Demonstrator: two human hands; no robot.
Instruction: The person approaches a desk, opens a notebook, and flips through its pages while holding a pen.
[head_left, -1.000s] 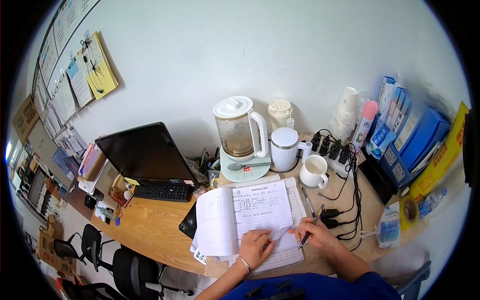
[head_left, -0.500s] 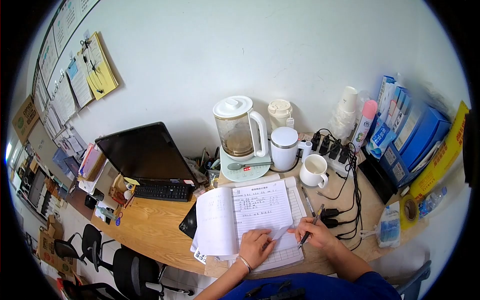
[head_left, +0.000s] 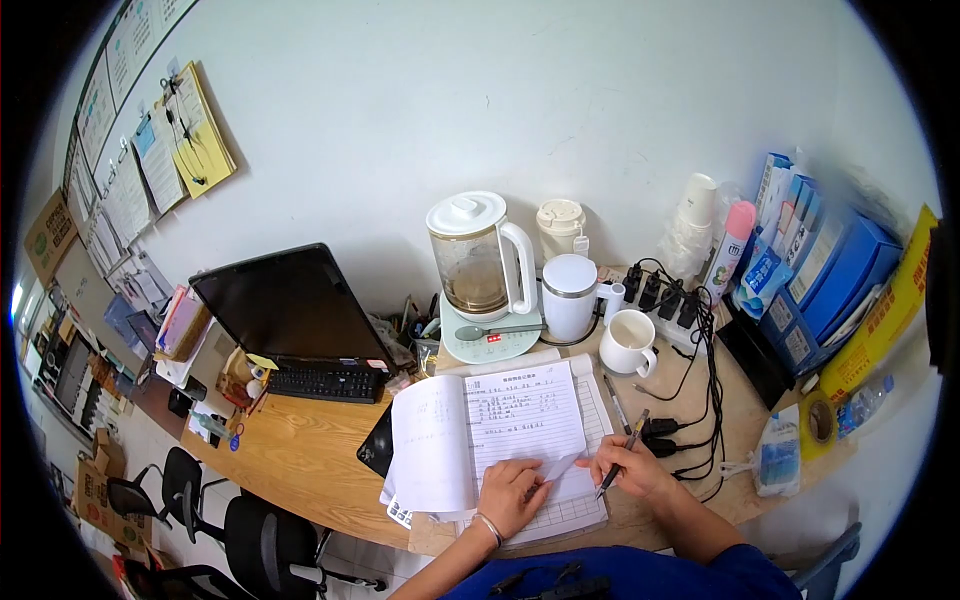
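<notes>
An open notebook with handwriting on its lined right page lies in front of me, over some ruled sheets. My left hand rests on the lower part of that page, its fingers loosely bent and spread. In my right hand is a dark pen, gripped with its tip pointing down and left. Between the hands, a pale slip or turned-up page corner reaches to my right fingertips; which it is, I cannot tell. A second pen lies beside the notebook.
Behind the notebook stand a glass kettle on its base, a lidded white cup and a white mug. Black cables run from a power strip on the right. A monitor and keyboard stand left; blue folders right.
</notes>
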